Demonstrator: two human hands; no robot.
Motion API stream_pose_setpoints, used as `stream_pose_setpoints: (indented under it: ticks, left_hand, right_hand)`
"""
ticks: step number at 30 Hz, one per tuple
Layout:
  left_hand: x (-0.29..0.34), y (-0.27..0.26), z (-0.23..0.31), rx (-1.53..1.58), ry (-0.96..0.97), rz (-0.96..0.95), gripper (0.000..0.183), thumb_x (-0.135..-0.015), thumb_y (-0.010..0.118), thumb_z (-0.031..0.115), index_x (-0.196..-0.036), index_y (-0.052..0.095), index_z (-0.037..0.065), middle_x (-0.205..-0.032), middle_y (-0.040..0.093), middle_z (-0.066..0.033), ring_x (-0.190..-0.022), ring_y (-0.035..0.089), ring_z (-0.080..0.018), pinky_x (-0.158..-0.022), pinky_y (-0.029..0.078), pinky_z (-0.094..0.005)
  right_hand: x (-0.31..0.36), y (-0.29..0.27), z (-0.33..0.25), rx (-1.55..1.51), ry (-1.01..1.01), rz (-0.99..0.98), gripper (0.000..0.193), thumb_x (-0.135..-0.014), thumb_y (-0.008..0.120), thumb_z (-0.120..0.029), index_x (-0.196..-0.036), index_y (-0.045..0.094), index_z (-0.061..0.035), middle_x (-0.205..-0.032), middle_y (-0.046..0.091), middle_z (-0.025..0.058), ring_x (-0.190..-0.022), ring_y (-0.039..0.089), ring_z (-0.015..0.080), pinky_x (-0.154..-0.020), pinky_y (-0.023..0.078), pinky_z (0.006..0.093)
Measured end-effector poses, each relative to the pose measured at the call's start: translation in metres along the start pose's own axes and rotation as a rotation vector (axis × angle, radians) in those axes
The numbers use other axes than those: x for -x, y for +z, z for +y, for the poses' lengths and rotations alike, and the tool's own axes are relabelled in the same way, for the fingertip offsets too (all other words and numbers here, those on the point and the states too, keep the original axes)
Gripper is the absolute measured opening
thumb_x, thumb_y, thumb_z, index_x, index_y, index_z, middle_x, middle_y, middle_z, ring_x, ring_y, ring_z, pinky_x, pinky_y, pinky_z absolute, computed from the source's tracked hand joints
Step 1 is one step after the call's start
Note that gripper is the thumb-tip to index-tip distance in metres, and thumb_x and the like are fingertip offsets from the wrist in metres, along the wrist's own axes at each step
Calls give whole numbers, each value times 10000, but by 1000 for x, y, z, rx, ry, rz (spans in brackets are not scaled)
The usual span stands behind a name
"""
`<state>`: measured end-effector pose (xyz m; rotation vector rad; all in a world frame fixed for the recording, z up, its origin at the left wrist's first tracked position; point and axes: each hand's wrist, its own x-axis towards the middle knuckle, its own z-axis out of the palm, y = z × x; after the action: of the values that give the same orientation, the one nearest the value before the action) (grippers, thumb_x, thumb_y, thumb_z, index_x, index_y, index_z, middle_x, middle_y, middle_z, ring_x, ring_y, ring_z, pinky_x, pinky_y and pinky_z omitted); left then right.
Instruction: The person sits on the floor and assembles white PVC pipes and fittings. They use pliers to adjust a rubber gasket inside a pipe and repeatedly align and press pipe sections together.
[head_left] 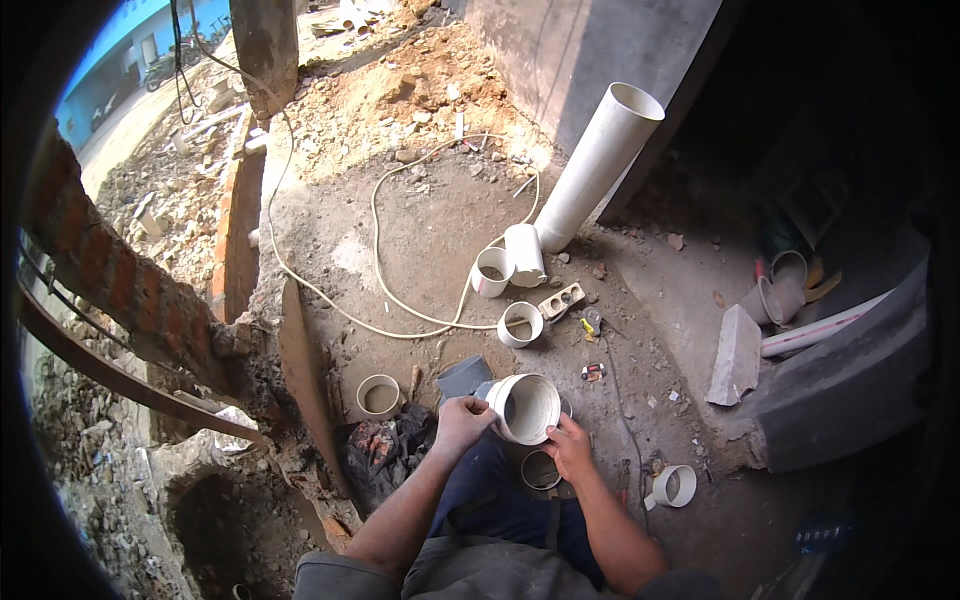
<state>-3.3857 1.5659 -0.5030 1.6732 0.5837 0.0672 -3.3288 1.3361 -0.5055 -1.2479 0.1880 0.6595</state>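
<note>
White pipe piece (530,408) is gripped btw our L hand (464,424) & R hand (572,450), tho we might drop it if either fingertip hold slips.

The left forearm (400,515) and right forearm (618,530) are extended forward and angled inward; the left grip (463,426) is pinched, the right grip (570,450) is held partly curled.

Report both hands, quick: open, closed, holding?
Left hand: closed, holding the left side of the white pipe piece.
Right hand: closed, holding its lower right edge.
</note>
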Motion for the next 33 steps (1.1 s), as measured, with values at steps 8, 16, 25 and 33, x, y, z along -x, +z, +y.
stream_pose_setpoints:
  ticks: [8, 16, 25, 33]
  left_hand:
    - [-17, -3, -15, 118, -16, -48, 162, -769, 696, 136, -783, 738, -20, -628, 677, -54, -554, 622, -105, -548, 492, -245]
    - [-80, -25, -29, 320, -172, -146, 275, -954, 599, 291, -1069, 609, 41, -896, 609, -78, -760, 607, -200, -642, 518, -341]
    - [-68, -4, 27, 423, -210, -435, 287, -946, 588, 236, -1110, 637, 7, -1013, 641, -115, -844, 635, -224, -672, 546, -352]
    - [93, 96, 128, 194, 70, -815, 273, -926, 587, 188, -1112, 663, 2, -969, 663, -106, -815, 654, -226, -655, 549, -341]
  right_hand:
    - [-4, -2, 17, 0, -60, 0, 364, -956, 514, -19, -1320, 505, -31, -1166, 614, 130, -1037, 642, 254, -869, 575, 468]
    - [-47, 35, 17, -356, 83, 67, 346, -902, 553, -13, -1236, 604, -87, -1034, 674, 117, -908, 662, 300, -757, 592, 468]
    - [28, -8, -80, 603, -687, 378, 416, -780, 598, -55, -1182, 692, -108, -726, 699, 114, -596, 647, 189, -558, 525, 345]
    - [220, -83, -117, 825, -510, 550, 281, -737, 671, -135, -1005, 716, -61, -789, 702, 135, -682, 663, 237, -656, 531, 364]
